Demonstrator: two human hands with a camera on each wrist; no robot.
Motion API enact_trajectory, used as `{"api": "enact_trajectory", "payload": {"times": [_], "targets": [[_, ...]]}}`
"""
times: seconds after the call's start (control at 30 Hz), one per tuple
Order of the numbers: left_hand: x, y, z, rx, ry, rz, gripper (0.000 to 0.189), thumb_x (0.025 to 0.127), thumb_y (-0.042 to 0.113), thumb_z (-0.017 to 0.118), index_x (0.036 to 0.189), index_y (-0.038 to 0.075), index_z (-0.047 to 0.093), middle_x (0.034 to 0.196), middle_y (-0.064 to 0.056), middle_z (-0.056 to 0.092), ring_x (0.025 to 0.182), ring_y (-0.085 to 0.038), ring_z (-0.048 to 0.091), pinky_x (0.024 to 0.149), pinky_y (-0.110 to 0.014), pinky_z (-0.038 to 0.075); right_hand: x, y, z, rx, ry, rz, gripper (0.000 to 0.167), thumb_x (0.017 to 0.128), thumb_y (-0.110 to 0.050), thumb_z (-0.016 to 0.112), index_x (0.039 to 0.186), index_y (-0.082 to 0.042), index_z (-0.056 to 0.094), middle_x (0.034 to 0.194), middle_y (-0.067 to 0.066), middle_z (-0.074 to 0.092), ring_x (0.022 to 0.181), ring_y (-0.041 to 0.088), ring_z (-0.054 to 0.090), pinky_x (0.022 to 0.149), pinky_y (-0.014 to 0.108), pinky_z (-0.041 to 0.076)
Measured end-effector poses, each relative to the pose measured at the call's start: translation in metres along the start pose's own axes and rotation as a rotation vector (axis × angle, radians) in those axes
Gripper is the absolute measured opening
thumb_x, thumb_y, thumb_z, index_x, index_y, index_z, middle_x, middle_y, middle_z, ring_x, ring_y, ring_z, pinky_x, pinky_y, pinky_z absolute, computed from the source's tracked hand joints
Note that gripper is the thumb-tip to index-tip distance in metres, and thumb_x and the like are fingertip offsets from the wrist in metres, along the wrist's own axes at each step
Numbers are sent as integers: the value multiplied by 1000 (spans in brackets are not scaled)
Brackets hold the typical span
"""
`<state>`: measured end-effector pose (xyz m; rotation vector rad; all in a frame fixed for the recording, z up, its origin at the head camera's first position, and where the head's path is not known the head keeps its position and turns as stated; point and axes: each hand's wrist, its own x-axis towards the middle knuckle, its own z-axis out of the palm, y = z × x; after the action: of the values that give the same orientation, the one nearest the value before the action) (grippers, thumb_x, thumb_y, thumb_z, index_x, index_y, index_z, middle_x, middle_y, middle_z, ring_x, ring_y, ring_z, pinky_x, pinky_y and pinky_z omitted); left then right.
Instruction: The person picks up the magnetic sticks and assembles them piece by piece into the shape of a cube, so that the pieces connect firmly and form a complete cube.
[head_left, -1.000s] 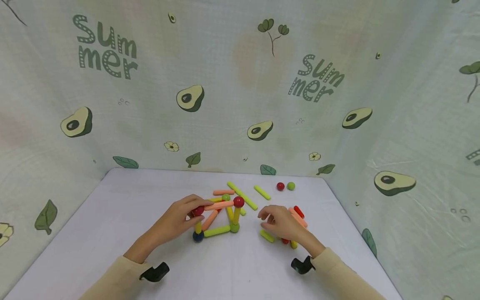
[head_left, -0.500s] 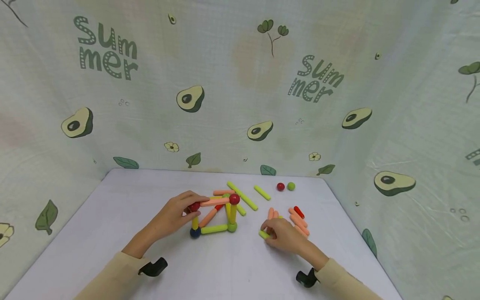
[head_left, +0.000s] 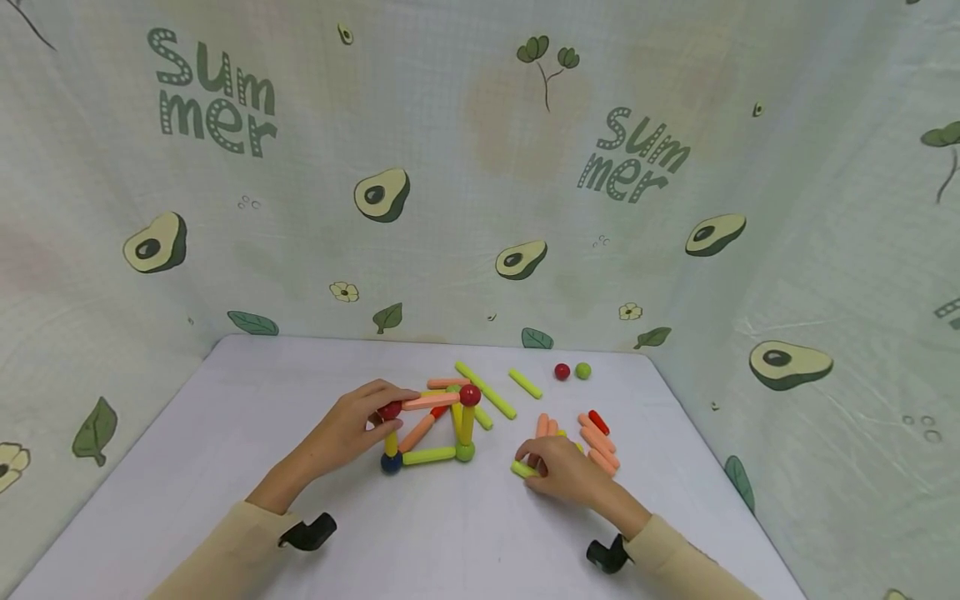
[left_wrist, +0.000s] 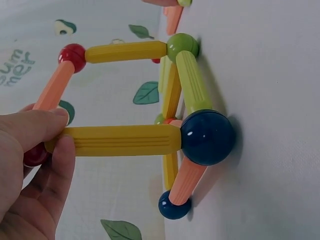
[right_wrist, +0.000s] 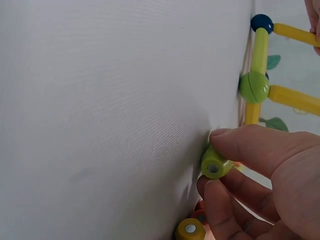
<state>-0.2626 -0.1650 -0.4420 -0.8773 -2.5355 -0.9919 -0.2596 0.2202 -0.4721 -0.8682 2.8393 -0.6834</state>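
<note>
My left hand grips the upper left corner of a standing frame of magnetic rods and balls, thumb and fingers around a red ball and the top of a yellow rod. From that ball a salmon rod runs across to another red ball. Below, a dark blue ball and a green ball sit on the table, joined by a light green rod. To the right, my right hand pinches a short green magnetic rod at the tabletop, its metal end showing.
Salmon rods and a red rod lie around my right hand. Behind the frame are a long green rod and a shorter green rod. A loose red ball and green ball sit at the back.
My right hand has come down onto the green rod and pinches it, shifting it slightly left. My left hand and the frame have moved a little left, the grip unchanged.
</note>
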Motion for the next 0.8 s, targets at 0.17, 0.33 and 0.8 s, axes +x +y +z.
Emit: {"api": "enact_trajectory", "payload": {"times": [0.17, 0.33, 0.8], "targets": [[0, -1, 0, 10, -7, -6, 56, 90, 4, 85, 140, 22, 69, 123, 3, 68, 96, -10, 62, 81, -21, 59, -1, 1, 0, 12, -1, 9, 27, 88, -6, 85, 114, -9, 76, 89, -7, 68, 79, 9, 62, 70, 23, 52], [0, -1, 1, 11, -14, -6, 56, 90, 4, 85, 140, 22, 69, 123, 3, 68, 96, -10, 62, 81, -22, 59, -2, 2, 0, 16, -3, 6, 25, 87, -7, 87, 111, -9, 77, 88, -7, 68, 79, 9, 62, 71, 24, 54], [0, -4, -2, -4, -24, 25, 54, 93, 5, 82, 142, 21, 68, 125, 4, 67, 93, -9, 60, 75, -23, 58, 1, -3, 0, 18, 8, -66, 22, 91, -7, 83, 112, -11, 79, 91, -8, 72, 78, 2, 60, 70, 22, 53]]}}
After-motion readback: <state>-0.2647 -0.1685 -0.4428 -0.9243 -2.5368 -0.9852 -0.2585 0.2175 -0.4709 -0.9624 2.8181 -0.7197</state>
